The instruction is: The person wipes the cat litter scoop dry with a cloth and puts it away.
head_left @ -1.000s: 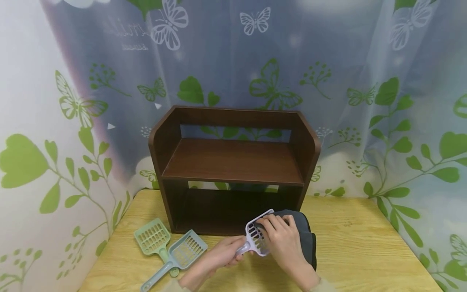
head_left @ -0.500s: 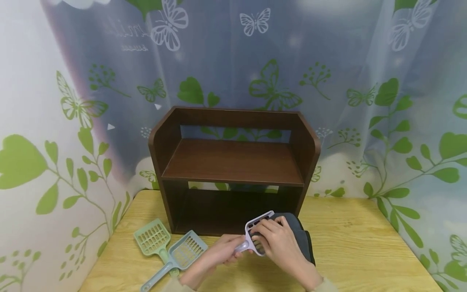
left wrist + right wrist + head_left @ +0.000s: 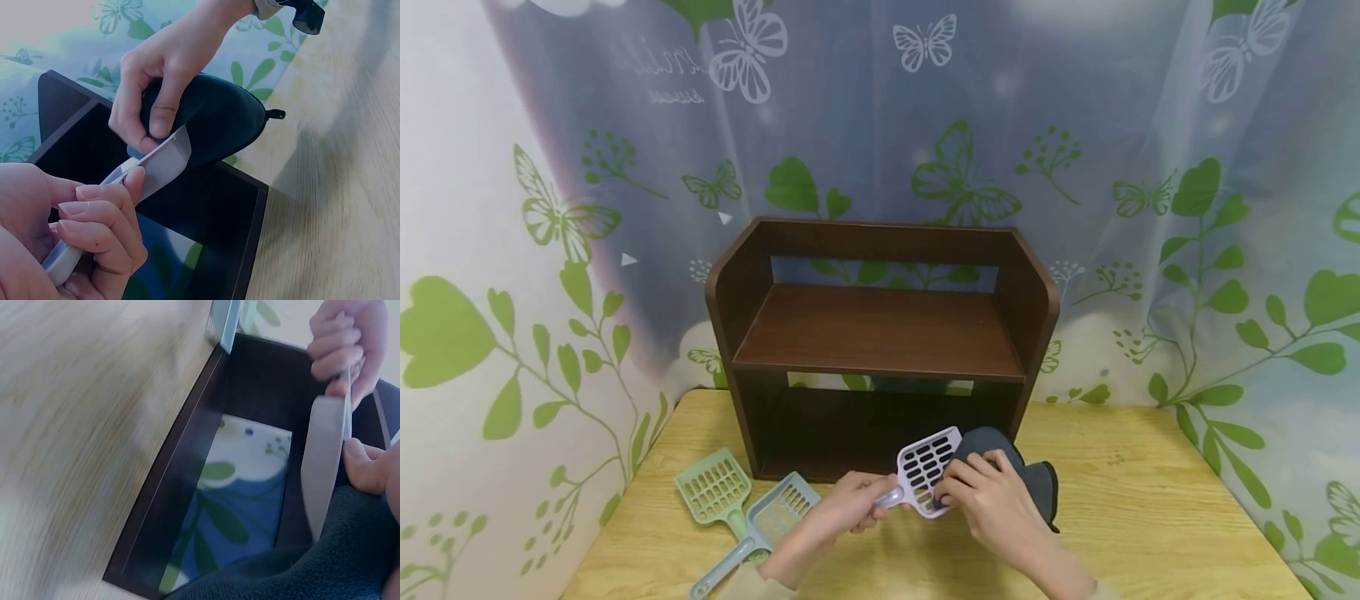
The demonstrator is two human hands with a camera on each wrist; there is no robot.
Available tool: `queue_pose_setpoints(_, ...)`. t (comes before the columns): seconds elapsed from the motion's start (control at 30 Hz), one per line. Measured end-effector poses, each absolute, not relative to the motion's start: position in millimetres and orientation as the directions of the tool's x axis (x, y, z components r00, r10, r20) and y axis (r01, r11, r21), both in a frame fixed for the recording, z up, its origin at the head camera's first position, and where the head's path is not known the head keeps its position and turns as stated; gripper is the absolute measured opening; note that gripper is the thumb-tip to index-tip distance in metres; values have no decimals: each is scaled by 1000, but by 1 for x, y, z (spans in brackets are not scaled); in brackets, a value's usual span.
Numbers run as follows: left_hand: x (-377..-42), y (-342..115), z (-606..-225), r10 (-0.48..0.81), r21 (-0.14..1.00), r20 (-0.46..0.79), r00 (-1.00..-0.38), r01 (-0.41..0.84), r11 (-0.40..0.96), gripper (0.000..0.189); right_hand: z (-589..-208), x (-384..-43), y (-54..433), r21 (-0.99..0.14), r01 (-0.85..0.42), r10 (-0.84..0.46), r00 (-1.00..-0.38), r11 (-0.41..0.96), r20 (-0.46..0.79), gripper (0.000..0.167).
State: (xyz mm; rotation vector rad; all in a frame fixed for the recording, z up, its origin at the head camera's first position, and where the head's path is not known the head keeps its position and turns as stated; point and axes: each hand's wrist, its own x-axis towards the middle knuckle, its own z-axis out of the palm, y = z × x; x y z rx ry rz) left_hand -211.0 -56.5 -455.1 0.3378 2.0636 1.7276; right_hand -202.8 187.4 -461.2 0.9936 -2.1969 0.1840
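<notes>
A lavender litter scoop [image 3: 925, 471] with a slotted head is raised in front of the shelf's right part. My left hand [image 3: 859, 504] grips its handle, fingers curled round it in the left wrist view. My right hand [image 3: 1000, 508] pinches a dark blue-grey cloth [image 3: 992, 442] with black edging and holds it against the right side of the scoop's head. The left wrist view shows a small loop [image 3: 275, 114] at the cloth's tip. Close up, the cloth [image 3: 319, 569] looks fuzzy, and my right thumb [image 3: 365, 469] lies at the scoop's edge.
A green litter scoop [image 3: 713, 486] lies on the wooden table [image 3: 1135, 500] at the left. Across its handle rests a blue-grey scoop [image 3: 758, 521], partly covered by my left forearm. A dark brown two-tier shelf [image 3: 880, 329] stands behind the hands, before a patterned curtain [image 3: 865, 108].
My right hand has shifted right and down with the cloth, uncovering more of the scoop's slots. The cloth's loose part has swung outward to the right. My left hand has moved slightly left with the scoop.
</notes>
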Motion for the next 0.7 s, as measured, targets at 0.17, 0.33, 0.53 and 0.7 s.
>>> queue_pose_setpoints(0.17, -210, -60, -453, 461, 978, -164, -872, -83, 191, 42, -460, -204, 198, 173, -684, -586, -435, 709, 684, 29)
queue_pose_setpoints(0.33, -208, -65, -449, 488, 974, -163, -857, -61, 218, 43, -461, -206, 206, 172, -665, -564, -435, 727, 702, 54)
queue_pose_setpoints(0.53, -202, -58, -450, 510, 969, -125, -851, 5, 247, 36, -463, -213, 200, 206, -611, -535, -423, 765, 731, 47)
queue_pose_setpoints(0.7, -201, -51, -456, 494, 970, -73, -867, 53, 237, 37, -459, -219, 194, 199, -557, -492, -444, 806, 749, 30)
